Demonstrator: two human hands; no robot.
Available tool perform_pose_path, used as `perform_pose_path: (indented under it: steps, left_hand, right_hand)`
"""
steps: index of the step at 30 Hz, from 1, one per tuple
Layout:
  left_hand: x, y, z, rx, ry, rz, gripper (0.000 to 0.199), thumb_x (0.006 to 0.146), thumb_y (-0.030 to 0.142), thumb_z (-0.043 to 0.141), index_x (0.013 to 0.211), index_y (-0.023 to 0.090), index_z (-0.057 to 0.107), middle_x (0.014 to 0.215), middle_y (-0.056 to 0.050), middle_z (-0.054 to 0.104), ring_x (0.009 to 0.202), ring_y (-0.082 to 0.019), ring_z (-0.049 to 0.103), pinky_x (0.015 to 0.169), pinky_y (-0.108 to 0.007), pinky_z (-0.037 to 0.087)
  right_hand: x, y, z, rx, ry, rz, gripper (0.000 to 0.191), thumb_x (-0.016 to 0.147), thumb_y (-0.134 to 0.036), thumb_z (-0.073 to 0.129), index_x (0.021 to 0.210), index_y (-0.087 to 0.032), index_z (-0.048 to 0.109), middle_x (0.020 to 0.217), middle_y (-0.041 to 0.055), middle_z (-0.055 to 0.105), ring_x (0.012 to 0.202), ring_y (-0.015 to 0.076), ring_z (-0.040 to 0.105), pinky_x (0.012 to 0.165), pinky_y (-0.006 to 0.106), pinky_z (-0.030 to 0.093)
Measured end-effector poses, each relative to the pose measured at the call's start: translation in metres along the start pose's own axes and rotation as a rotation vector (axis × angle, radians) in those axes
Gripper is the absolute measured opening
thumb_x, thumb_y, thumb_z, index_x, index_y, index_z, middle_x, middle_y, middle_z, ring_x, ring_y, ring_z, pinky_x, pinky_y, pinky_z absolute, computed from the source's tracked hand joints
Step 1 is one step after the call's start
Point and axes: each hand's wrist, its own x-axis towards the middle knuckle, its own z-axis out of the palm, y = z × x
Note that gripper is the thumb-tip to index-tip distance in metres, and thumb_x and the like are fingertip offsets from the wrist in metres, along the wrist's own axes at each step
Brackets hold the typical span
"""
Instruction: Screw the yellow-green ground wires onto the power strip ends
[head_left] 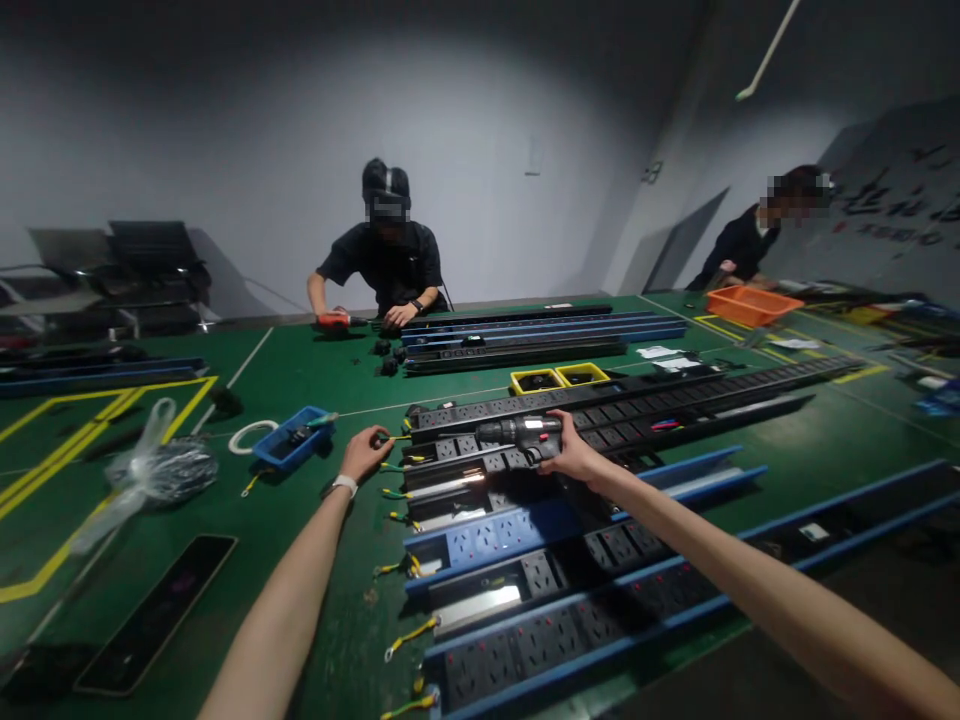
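My right hand is wrapped round the grip of a black cordless drill, which points left above the power strips. My left hand is closed in a pinch on something small and dark at the left end of a black power strip, beside a yellow-green wire. What the fingertips hold is too small to name. Nearer to me lie a blue power strip and a black-socketed strip in a blue housing. Yellow-green wires with ring terminals stick out from their left ends.
Left are a blue bin, a white ring, a bagged bundle and a dark flat panel. Yellow trays and an orange basket stand farther off. One person works opposite; another is at right.
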Motion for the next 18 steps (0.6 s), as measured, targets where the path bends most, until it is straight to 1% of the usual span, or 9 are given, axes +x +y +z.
perform_pose_path:
  steps: [2,4,8,10,12,14,16,17,18]
  left_hand:
    - [-0.004,0.001,-0.004,-0.001,0.031,0.011,0.036,0.083,0.052,0.057,0.098,0.022,0.070,0.087,-0.003,0.065,0.081,-0.018,0.061,0.081,-0.030,0.052]
    - [-0.008,0.002,-0.007,-0.033,0.076,-0.004,0.036,0.084,0.050,0.055,0.102,0.021,0.069,0.096,-0.005,0.064,0.085,-0.018,0.062,0.087,-0.035,0.055]
    - [-0.027,0.002,-0.016,-0.155,0.142,-0.068,0.039,0.085,0.049,0.054,0.106,0.019,0.066,0.106,-0.008,0.058,0.088,-0.019,0.065,0.088,-0.039,0.060]
    - [-0.047,-0.001,-0.025,-0.179,0.167,-0.083,0.039,0.084,0.051,0.054,0.105,0.020,0.065,0.108,-0.008,0.057,0.090,-0.020,0.066,0.087,-0.041,0.061]
    - [-0.077,-0.005,-0.041,-0.175,0.186,-0.089,0.038,0.084,0.053,0.054,0.104,0.022,0.066,0.111,-0.008,0.057,0.091,-0.021,0.066,0.087,-0.042,0.062]
    - [-0.110,-0.009,-0.060,-0.156,0.165,-0.068,0.036,0.085,0.054,0.056,0.103,0.025,0.068,0.117,-0.008,0.056,0.093,-0.022,0.066,0.087,-0.042,0.062]
    - [-0.133,-0.004,-0.072,-0.131,0.139,-0.044,0.032,0.086,0.055,0.060,0.102,0.029,0.071,0.121,-0.008,0.057,0.099,-0.023,0.066,0.087,-0.042,0.062]
    - [-0.135,0.003,-0.071,-0.128,0.139,-0.040,0.031,0.088,0.054,0.062,0.104,0.030,0.071,0.123,-0.008,0.059,0.103,-0.023,0.065,0.089,-0.042,0.062]
    - [-0.129,0.015,-0.061,-0.137,0.141,-0.032,0.032,0.090,0.053,0.063,0.108,0.029,0.071,0.125,-0.008,0.060,0.107,-0.023,0.064,0.090,-0.042,0.061]
  right_hand:
    - [0.003,0.010,0.005,0.170,0.016,0.179,0.109,0.062,-0.024,0.072,0.157,-0.029,0.018,0.109,0.0074,0.065,0.085,0.0198,0.065,0.071,0.036,0.056]
    - [0.009,0.016,0.008,0.272,0.043,0.288,0.111,0.060,-0.023,0.074,0.157,-0.028,0.018,0.116,0.0100,0.064,0.091,0.0220,0.066,0.075,0.036,0.056]
    - [0.016,0.028,0.012,0.269,0.073,0.302,0.111,0.060,-0.020,0.073,0.155,-0.035,0.019,0.126,0.0109,0.063,0.102,0.0255,0.067,0.079,0.039,0.058]
    - [0.013,0.033,0.017,0.291,0.055,0.311,0.112,0.060,-0.019,0.072,0.157,-0.035,0.017,0.130,0.0121,0.062,0.105,0.0266,0.068,0.080,0.041,0.059]
    - [0.009,0.035,0.022,0.354,0.021,0.318,0.110,0.063,-0.020,0.071,0.159,-0.032,0.017,0.134,0.0159,0.061,0.105,0.0277,0.069,0.081,0.041,0.059]
    - [0.005,0.032,0.025,0.421,-0.002,0.310,0.102,0.067,-0.023,0.070,0.158,-0.030,0.026,0.141,0.0186,0.056,0.108,0.0279,0.068,0.083,0.041,0.059]
    - [-0.002,0.025,0.023,0.470,-0.025,0.284,0.089,0.070,-0.026,0.069,0.153,-0.029,0.039,0.146,0.0168,0.053,0.115,0.0272,0.066,0.090,0.040,0.058]
    - [-0.008,0.021,0.019,0.480,-0.037,0.270,0.083,0.071,-0.026,0.069,0.150,-0.028,0.044,0.145,0.0147,0.054,0.119,0.0266,0.065,0.094,0.040,0.057]
    - [-0.019,0.016,0.012,0.487,-0.052,0.255,0.078,0.071,-0.027,0.070,0.146,-0.028,0.049,0.142,0.0121,0.058,0.121,0.0260,0.063,0.099,0.041,0.055]
